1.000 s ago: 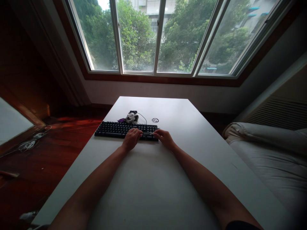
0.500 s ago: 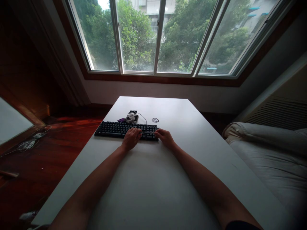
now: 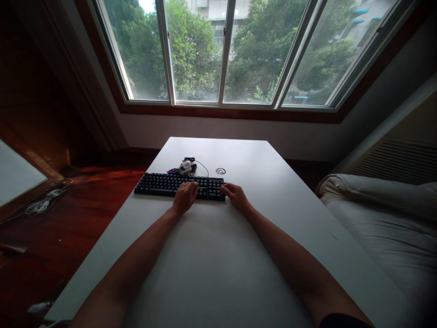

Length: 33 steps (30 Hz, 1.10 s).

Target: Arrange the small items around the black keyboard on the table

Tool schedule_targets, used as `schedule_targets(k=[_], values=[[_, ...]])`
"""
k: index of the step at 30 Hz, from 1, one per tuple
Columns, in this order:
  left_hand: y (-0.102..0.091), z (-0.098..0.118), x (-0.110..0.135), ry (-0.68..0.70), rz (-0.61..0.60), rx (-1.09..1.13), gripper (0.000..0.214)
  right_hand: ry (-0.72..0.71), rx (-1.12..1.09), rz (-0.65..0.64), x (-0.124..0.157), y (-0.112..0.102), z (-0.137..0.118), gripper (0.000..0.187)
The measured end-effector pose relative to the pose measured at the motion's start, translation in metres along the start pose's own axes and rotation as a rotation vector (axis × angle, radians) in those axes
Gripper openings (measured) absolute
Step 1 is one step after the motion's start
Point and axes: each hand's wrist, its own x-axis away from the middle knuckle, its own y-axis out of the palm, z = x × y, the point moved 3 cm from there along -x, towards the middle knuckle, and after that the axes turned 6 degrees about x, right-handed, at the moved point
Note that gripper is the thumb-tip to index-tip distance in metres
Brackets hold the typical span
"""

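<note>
A black keyboard [image 3: 160, 184] lies across the far half of the white table [image 3: 211, 264]. My left hand [image 3: 184, 198] rests at its front edge, right of the middle, with the fingers curled. My right hand [image 3: 235, 197] sits at the keyboard's right end, its fingers pinched together. A thin pale rod [image 3: 206, 187] runs over the keys from one hand to the other, and both hands seem to grip its ends. What the rod is cannot be made out.
Behind the keyboard lie a small grey-white bundle with a black cable [image 3: 187, 167] and a small round disc [image 3: 220, 171]. A white sofa [image 3: 385, 218] stands to the right. Red wooden floor with cables [image 3: 41, 205] is on the left. A wide window [image 3: 225, 50] fills the wall ahead.
Both hands have shifted very slightly along the keyboard's right part, and the thin rod between them has moved a little with them. Nothing else differs.
</note>
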Motion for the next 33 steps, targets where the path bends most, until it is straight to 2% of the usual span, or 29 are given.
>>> schedule_targets(k=[11, 20, 29, 33], values=[[-0.002, -0.003, -0.001, -0.057, 0.047, 0.02, 0.007, 0.0, -0.01, -0.019, 0.0, 0.002, -0.002, 0.043], [-0.002, -0.007, 0.0, -0.075, 0.055, -0.004, 0.014, -0.003, 0.004, -0.019, 0.0, 0.001, -0.002, 0.044], [0.0, -0.009, 0.0, -0.087, 0.045, -0.037, 0.017, -0.084, 0.212, -0.007, 0.004, -0.003, -0.015, 0.045], [0.001, -0.008, -0.001, -0.081, 0.045, -0.041, 0.018, -0.093, 0.234, 0.008, 0.005, -0.004, -0.019, 0.046]])
